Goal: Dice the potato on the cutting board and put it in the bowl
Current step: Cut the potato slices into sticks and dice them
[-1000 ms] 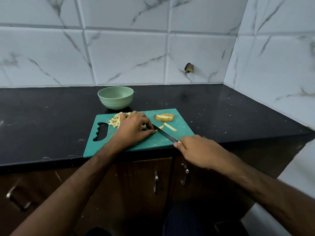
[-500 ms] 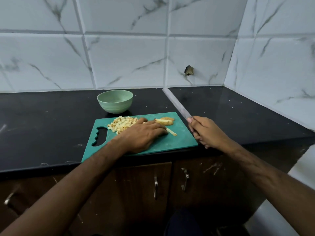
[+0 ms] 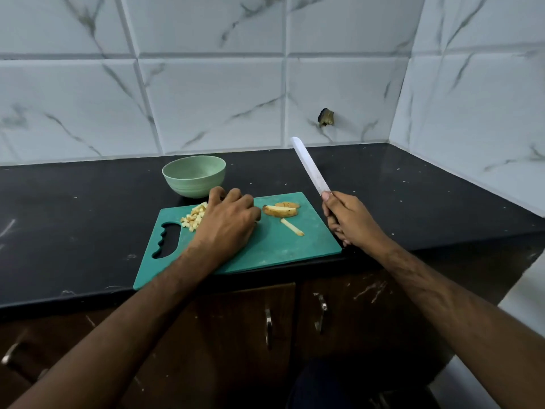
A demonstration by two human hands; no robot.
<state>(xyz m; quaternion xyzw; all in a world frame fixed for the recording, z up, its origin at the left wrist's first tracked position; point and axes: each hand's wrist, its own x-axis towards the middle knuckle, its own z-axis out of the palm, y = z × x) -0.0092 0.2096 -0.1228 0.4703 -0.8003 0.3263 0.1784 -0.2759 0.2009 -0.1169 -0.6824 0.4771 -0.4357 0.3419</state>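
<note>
Pale-yellow potato dice (image 3: 194, 219) lie in one heap at the far left of the cutting board (image 3: 274, 246), beside its handle slot. The left hand (image 3: 227, 222) rests on the board with fingers curled over the heap's right edge; whether it grips any pieces cannot be told. To sweep well, cup the fingers behind the heap and keep loose cubes together. Three uncut pieces remain on the board: two skin-on wedges (image 3: 280, 210) near its far edge and one thin stick (image 3: 292, 227) near its centre. One green bowl (image 3: 194, 176) stands just beyond the board, apparently empty. The right hand (image 3: 349, 221), off the board's right edge, grips one knife (image 3: 308, 166), blade raised away; keep it there while sweeping.
</note>
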